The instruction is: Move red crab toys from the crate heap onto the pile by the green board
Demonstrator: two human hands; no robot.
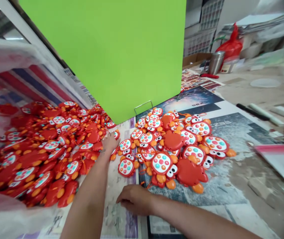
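Observation:
My left hand (pixel 110 142) is at the right edge of a big heap of red crab-shaped toys (pixel 52 145). It touches a crab toy (pixel 116 134) there; blur hides how its fingers lie. To the right is a looser pile of the same toys (pixel 161 162), with white fronts, coloured dots, big eyes and orange claws. Some lie face down, showing plain red backs (pixel 173 140). Just in front of this pile, my right hand (pixel 136 199) hovers low over the table, fingers curled together, and nothing shows in it.
A large bright green panel (pixel 122 56) with a wire handle (pixel 143 107) stands behind the toys. On the left is a striped sack (pixel 37 83) around the heap. A steel cup (pixel 216 63), a red plastic bag (pixel 233 44) and a pink-edged board (pixel 276 149) are on the right.

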